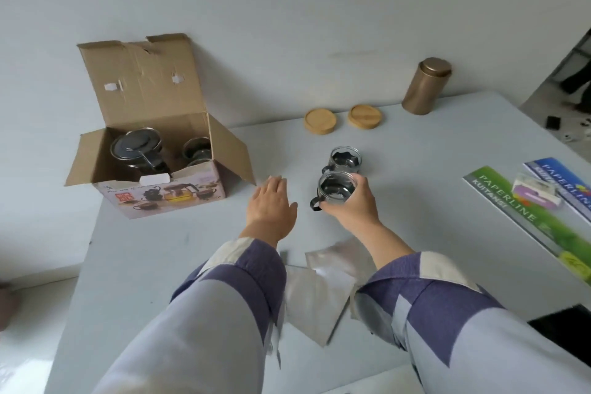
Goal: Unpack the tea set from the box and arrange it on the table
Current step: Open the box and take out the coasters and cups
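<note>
Glass cup [337, 188] sits within right hand's [353, 206] grip.

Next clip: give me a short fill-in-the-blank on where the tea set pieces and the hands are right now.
1. The right hand holds a glass ____ with a black handle.
2. The teapot sits inside the open cardboard ____.
3. The ____ hand hovers open, holding nothing.
4. Near the wall lie ____ wooden coasters.

Missing words: cup; box; left; two
</note>
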The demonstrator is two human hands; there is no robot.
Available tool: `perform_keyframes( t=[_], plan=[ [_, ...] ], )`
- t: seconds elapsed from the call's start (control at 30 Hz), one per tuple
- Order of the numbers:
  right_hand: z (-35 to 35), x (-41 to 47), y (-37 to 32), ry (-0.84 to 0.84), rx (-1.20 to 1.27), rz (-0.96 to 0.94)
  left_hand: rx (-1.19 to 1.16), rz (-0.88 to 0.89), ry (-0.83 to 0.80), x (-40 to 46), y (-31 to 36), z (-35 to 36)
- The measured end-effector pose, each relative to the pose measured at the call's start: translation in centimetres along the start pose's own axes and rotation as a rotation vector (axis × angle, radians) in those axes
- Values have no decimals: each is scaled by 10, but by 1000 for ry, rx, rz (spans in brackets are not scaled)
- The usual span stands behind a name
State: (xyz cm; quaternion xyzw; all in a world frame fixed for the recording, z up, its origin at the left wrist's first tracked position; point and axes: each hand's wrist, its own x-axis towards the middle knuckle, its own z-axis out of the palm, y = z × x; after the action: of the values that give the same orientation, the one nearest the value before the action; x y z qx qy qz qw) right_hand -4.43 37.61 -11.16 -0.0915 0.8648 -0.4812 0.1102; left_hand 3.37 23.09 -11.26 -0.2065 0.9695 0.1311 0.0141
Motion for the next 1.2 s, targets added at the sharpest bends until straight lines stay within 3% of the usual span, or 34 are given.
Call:
perform_keyframes(
  t=[0.3, 0.77, 1.0, 1.2],
  plan=[
    [-17, 16, 58, 153, 48, 49, 13, -62, -377, 5, 27, 46],
    [-2, 22, 77, 174, 18, 11, -38, -106, -366, 7, 28, 55],
    [-17, 18, 73, 61, 13, 92, -54, -101, -368, 7, 27, 55],
    [-41, 10, 51, -159, -58, 171, -64, -75, -380, 5, 24, 49]
  ],
)
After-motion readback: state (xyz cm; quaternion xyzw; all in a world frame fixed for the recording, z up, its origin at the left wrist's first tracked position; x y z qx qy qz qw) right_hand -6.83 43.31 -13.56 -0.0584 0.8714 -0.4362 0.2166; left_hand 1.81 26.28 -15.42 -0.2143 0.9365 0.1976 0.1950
